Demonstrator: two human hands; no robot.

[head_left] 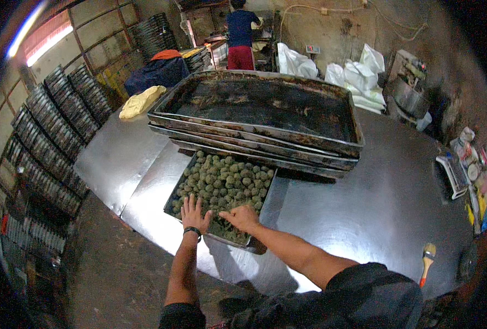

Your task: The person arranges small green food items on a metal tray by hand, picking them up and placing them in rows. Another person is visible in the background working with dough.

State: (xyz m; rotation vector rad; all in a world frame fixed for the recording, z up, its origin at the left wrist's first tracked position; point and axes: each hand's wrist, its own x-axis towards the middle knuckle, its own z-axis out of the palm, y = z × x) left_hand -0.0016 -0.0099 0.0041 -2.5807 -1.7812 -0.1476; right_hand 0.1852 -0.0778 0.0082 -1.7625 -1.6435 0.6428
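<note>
A shallow metal tray [178, 184] lies on the steel table in front of me, filled with small, rough, greenish-brown balls [227, 178]. My left hand [195, 215] is stretched out with its fingers spread over the balls near the tray's left side, a dark band round the wrist. Close beside it, my right hand [243, 218] reaches in from the right over the near part of the tray. Its fingers are curled in and the thumb side points left; whatever they hold, if anything, is hidden. Crumbly green material [229, 231] lies at the tray's near end.
Large blackened baking trays [254, 112] are stacked just beyond the ball tray, overhanging its far end. A brush [428, 261] lies at the right. Yellowish dough-like stuff [143, 102] sits far left. White sacks [358, 77] and a person [239, 33] are at the back.
</note>
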